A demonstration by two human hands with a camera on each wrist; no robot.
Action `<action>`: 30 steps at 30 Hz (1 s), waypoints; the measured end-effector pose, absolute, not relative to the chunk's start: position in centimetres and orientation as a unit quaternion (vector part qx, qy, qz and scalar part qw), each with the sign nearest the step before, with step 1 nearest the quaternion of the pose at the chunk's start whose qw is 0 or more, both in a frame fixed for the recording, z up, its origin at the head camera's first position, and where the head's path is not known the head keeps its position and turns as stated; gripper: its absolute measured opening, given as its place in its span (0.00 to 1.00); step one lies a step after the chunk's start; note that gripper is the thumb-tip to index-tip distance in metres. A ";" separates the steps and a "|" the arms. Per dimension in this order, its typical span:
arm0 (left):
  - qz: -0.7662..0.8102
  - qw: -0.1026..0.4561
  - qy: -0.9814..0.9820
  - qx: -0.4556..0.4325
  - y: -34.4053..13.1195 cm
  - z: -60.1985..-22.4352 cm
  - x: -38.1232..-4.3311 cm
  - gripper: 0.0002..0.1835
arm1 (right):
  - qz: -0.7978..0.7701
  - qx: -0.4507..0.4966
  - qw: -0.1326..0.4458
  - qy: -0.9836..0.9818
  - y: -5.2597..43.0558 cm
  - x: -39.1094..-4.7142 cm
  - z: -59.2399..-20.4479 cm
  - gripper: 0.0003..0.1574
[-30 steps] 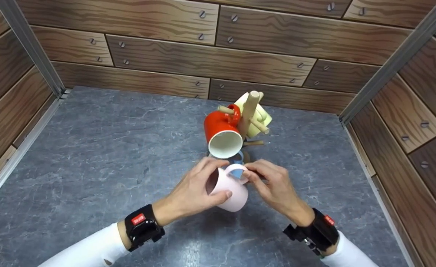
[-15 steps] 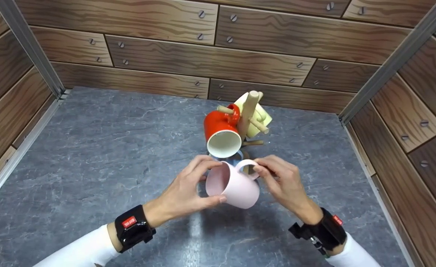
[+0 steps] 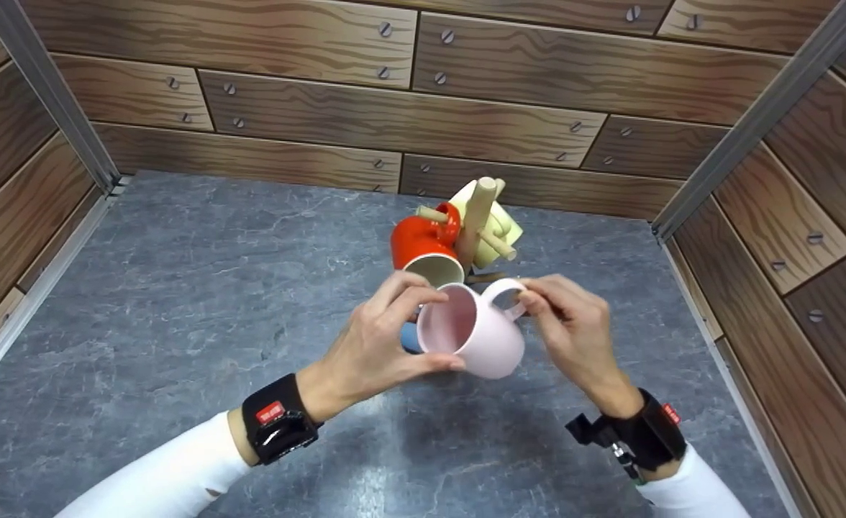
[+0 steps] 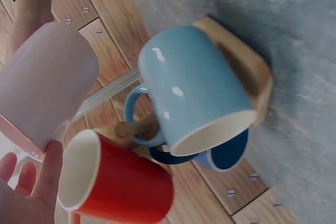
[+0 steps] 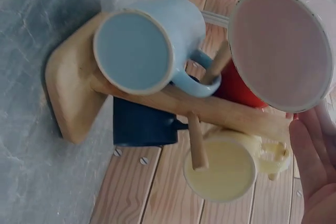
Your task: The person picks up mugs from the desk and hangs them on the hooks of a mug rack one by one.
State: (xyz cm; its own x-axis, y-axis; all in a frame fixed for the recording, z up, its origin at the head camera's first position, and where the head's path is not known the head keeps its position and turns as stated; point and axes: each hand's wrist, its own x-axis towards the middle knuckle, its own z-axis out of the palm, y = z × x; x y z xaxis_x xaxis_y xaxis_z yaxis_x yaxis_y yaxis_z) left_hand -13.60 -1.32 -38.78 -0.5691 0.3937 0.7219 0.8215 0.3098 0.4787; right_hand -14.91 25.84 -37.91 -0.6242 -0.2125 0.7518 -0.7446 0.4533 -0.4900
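A pale pink mug (image 3: pixel 496 342) is held in the air between both hands, tilted with its opening to the left. My left hand (image 3: pixel 369 338) grips it at the rim, thumb below and fingers above. At the other side my right hand (image 3: pixel 578 327) pinches the handle between thumb and fingers. Just beyond stands a wooden mug tree (image 3: pixel 475 223). On it hang a red mug (image 3: pixel 416 241), a pale yellow mug (image 5: pixel 220 169), a light blue mug (image 4: pixel 191 85) and a dark blue mug (image 5: pixel 143 124). In the head view the pink mug covers much of the tree's lower part.
The tree's wooden base (image 5: pixel 76 77) rests on a grey marbled tabletop (image 3: pixel 214 302). One bare lower peg (image 5: pixel 197 142) sticks out from the post. Wood-plank-patterned walls (image 3: pixel 308 108) close off the back and both sides.
Both hands have carried the pink mug forward and to the right, nearer the tree. It now overlaps the red mug's rim, and more of its inside faces the head camera.
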 end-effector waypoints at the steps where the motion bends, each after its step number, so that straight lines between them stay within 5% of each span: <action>1: -0.433 0.249 -0.773 -0.391 -1.1 -38.6 -13.7 0.36 | 0.430 0.297 0.312 -0.793 25.9 -15.0 -37.7 0.13; 15: -0.420 0.301 -0.782 -0.349 1.2 -37.3 -14.5 0.39 | 0.438 0.259 0.332 -0.794 26.1 -16.9 -36.2 0.11; 30: -0.408 0.296 -0.801 -0.322 1.8 -37.2 -15.5 0.38 | 0.427 0.244 0.317 -0.811 25.8 -18.9 -36.4 0.09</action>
State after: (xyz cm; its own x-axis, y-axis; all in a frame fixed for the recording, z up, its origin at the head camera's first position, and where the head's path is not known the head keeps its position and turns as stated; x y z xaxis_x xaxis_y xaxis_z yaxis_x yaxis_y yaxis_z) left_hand -15.53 1.79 -37.20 -0.6172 0.2748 0.7373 0.7580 0.4590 0.4635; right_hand -18.93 25.77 -36.39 -0.6801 -0.1242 0.7225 -0.6661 0.5163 -0.5383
